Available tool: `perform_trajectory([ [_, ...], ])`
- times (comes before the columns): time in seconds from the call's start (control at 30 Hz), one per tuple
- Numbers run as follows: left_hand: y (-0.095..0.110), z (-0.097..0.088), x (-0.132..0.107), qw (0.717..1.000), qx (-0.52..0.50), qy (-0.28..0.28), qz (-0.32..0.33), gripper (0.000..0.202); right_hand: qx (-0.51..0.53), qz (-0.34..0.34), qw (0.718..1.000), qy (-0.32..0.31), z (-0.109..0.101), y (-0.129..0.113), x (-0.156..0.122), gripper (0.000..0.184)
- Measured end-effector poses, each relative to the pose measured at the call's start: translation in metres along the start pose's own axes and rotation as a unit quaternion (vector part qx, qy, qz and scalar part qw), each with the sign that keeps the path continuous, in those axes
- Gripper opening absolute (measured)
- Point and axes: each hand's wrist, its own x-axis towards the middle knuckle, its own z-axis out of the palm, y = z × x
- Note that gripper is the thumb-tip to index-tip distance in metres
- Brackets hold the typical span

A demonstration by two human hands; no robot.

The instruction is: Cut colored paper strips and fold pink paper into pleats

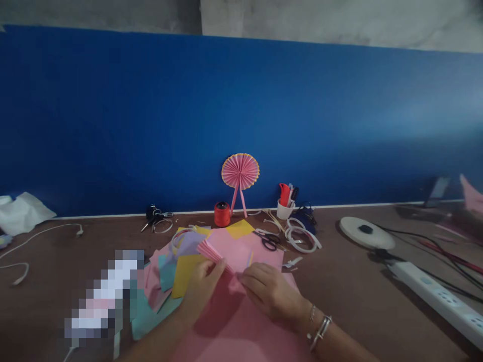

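A pink pleated paper (226,250) lies half folded over a larger pink sheet (234,327) on the brown table (339,291). My left hand (204,286) pinches the pleated edge from the left, fingers closed on it. My right hand (269,289), with bracelets at the wrist, presses and pinches the same fold from the right. Yellow paper (184,271), lilac and teal sheets lie just left of my hands.
A finished pink paper fan (240,172) stands against the blue wall (241,120). Nearby are a red thread spool (222,214), black scissors (268,241), a white cup of pens (285,206), white hoops (300,236), a power strip (437,296) and a white cable (22,251).
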Motion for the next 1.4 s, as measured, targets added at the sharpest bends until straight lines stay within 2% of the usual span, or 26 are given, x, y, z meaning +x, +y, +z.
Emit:
perform_trajectory([
  [0.1,0.000,-0.008,0.000,0.997,0.054,0.051,0.039,0.039,-0.009,-0.016,1.000,-0.021,-0.004,-0.005,0.001,0.019],
  [0.17,0.001,-0.018,0.000,0.979,0.132,0.099,0.118,0.033,-0.019,-0.029,0.999,0.027,-0.005,-0.006,-0.002,0.025],
  [0.23,0.003,-0.026,-0.001,0.938,0.233,0.118,0.230,0.028,-0.048,-0.045,0.992,0.107,-0.004,-0.006,-0.008,0.034],
  [0.3,0.003,-0.028,-0.002,0.883,0.339,0.088,0.311,0.033,-0.086,-0.050,0.982,0.162,-0.003,-0.008,-0.010,0.041],
  [0.37,0.002,-0.023,-0.003,0.843,0.423,0.028,0.333,0.041,-0.113,-0.027,0.981,0.154,-0.002,-0.010,-0.008,0.041],
  [0.47,-0.002,-0.011,-0.005,0.805,0.485,-0.062,0.335,0.042,-0.107,0.050,0.991,0.062,-0.001,-0.010,0.000,0.030],
  [0.57,-0.005,-0.004,-0.006,0.788,0.499,-0.139,0.333,0.033,-0.093,0.093,0.991,-0.029,0.003,-0.002,0.003,0.015],
  [0.67,-0.005,-0.008,-0.005,0.812,0.478,-0.173,0.287,0.021,-0.073,0.133,0.985,-0.080,0.009,0.010,-0.002,0.014],
  [0.83,-0.002,-0.019,-0.001,0.893,0.371,-0.156,0.203,0.020,0.021,0.208,0.972,-0.110,0.008,0.024,-0.011,0.021],
  [0.9,-0.001,-0.022,0.000,0.915,0.325,-0.154,0.183,0.019,0.049,0.222,0.967,-0.117,0.005,0.026,-0.012,0.023],
  [1.13,0.004,-0.024,0.003,0.941,0.269,-0.150,0.138,0.019,0.147,0.304,0.938,-0.072,0.002,0.035,-0.013,0.023],
  [1.23,0.000,-0.024,0.006,0.955,0.246,-0.122,0.113,0.020,0.175,0.315,0.931,-0.052,0.004,0.040,-0.013,0.018],
  [1.4,-0.008,-0.023,0.010,0.959,0.238,-0.098,0.118,0.018,0.193,0.328,0.924,-0.031,0.007,0.043,-0.012,0.017],
])
